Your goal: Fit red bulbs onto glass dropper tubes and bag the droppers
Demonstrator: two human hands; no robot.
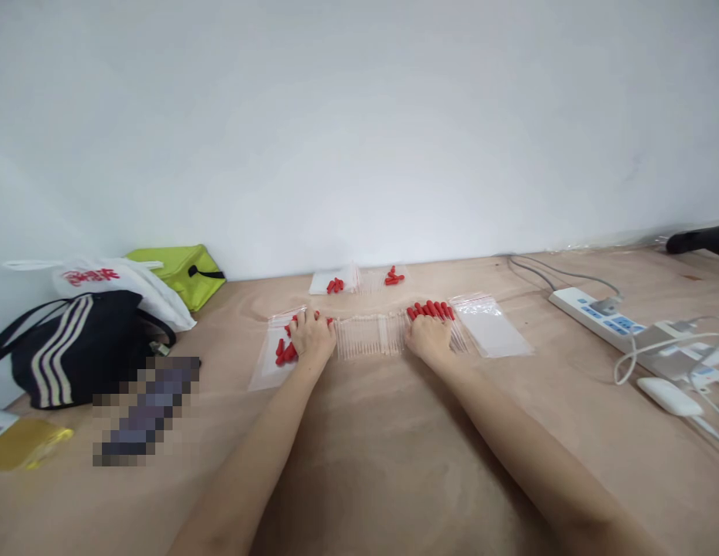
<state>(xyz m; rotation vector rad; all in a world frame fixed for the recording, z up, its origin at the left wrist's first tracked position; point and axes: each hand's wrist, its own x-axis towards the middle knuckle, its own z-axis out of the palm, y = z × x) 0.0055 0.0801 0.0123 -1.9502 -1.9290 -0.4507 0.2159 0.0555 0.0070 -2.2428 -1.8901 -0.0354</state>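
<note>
Several thin clear tubes [364, 337] lie side by side on the wooden table, between my two hands. My left hand [313, 337] is over the right edge of a clear bag [266, 376], fingers bent down among loose red caps [286, 354]; what its fingertips hold is hidden. At the right end of the row, my right hand [429, 337] is closed near the tubes, and its fingertips are too small to make out. Just beyond it, several red-capped tubes [432, 310] fan out beside a flat clear bag [498, 328].
Small bags with red caps [334, 286] lie near the wall. At the left are a black bag [75, 347], a white plastic bag [121, 286], a green bag [185, 278] and a pixelated object [150, 409]. A power strip [596, 316] with cables sits at the right.
</note>
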